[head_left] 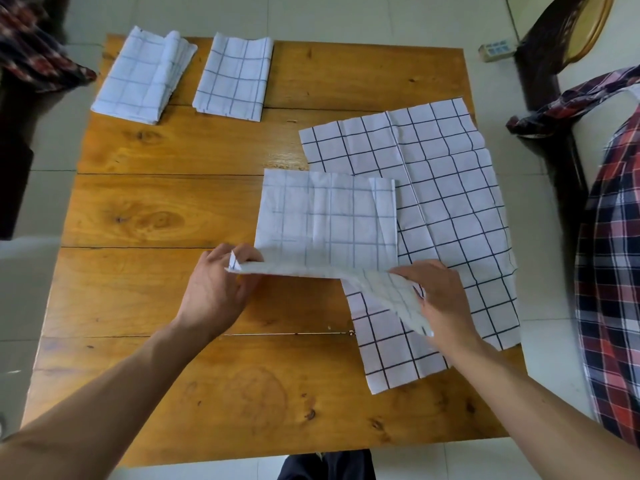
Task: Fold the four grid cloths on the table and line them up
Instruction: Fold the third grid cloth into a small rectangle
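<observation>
1. First folded cloth (143, 77): lies at the far left corner of the wooden table (156, 209), its right edge bulging in loose layers; its place there suggests the start of the required row
2. Second folded cloth (233, 77): a flat rectangle just beside the first, apart from it, with near edges roughly level, which fits the intent of lining them up
3. Left hand (216, 289): fingers curled, pinching the left near corner of the cloth being folded (325, 220) between thumb and fingertips; the corner is raised off the table, judged so that the near edge can be carried over toward the far edge
4. Cloth being folded: already reduced to a smaller panel, it rests near the table's middle, overlapping the left margin of the spread cloth; its near edge is stretched between the two hands, directly beyond the knuckles
5. Right hand (440, 296): grips the right near corner, where the fabric hangs in a triangular flap across the fingers; exactly how the fingers close beneath the flap cannot be told
6. Unfolded cloth (450, 209): lies open and creased on the right side of the table, its right edge at the table's edge, untouched, evidently waiting its turn
</observation>
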